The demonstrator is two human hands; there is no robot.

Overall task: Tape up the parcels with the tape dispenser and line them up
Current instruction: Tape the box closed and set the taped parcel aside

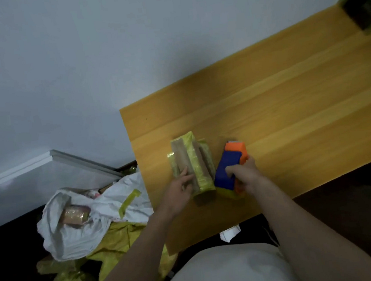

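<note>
1. Lying near the bench's (278, 98) left edge, towards its near-left corner, is a yellow-green parcel (193, 166) with brown tape strips running along its length.
2. The left hand (180, 190) rests on the near end of that parcel, fingers straight and spread flat on the taped top, pressing down rather than curling round it.
3. Just beside the parcel on its right sits the tape dispenser (229, 166), blue in the body with orange ends, touching or nearly touching the parcel's side; which of the two, the view does not settle.
4. The right hand (244, 174) grips the dispenser from its near right side, the fingers curled over the blue and orange casing.
5. A scrap of yellow (225, 193) shows under the dispenser's near end, at the bench's near edge.
6. At the bench's far-right corner stands a dark, blurred bundle (366, 4) with yellow-green edging; what it is cannot be made out.
7. On the floor past the bench's left edge lies a white sack (74, 227), open, with a taped brown packet (74, 215) inside it.
8. Yellow-green wrappings (113, 244) are heaped under and in front of the sack.
9. Both forearms are bare, and a pale garment (226, 273) fills the lower middle of the view.
</note>
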